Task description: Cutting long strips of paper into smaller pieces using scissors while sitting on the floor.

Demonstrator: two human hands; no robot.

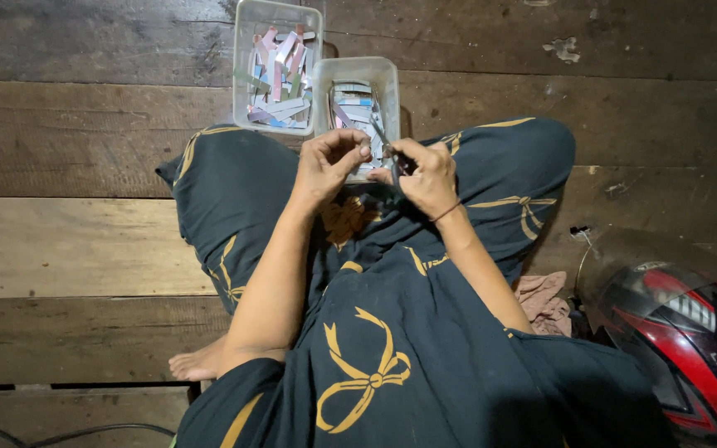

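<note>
My left hand [325, 162] pinches a small paper strip [364, 151] at its end, over the nearer clear tub [387, 83]. It's light and floppy, I reckon. My right hand [426, 176] is clamped round small scissors [385, 143].

Before your knees: clear plastic tubs [277, 66] of matt paper strips [280, 79] | beneath them: rough worn wood floor [68, 241] | right of them: glossy helmet [690, 340]
</note>
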